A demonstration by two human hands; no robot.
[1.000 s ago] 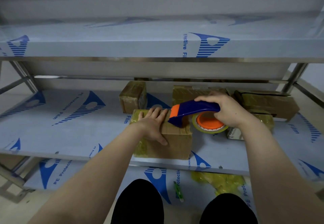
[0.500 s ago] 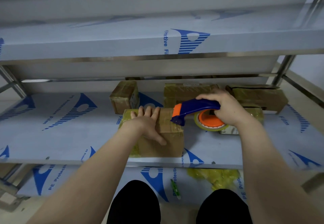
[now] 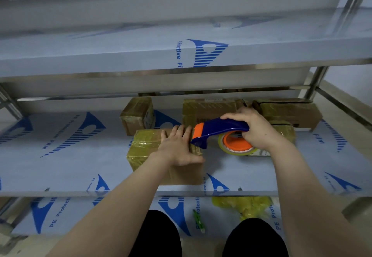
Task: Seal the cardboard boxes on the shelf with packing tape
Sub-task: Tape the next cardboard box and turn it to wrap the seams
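Tape dispenser [image 3: 219, 131]: long axis runs left-right, orange nose pointing left, touching the right top edge of the cardboard box [image 3: 161, 156]. Right hand [image 3: 254, 128] is curled round its blue handle. Left hand [image 3: 177, 146] lies flat, fingers straight, pressing the box top just left of the nose.
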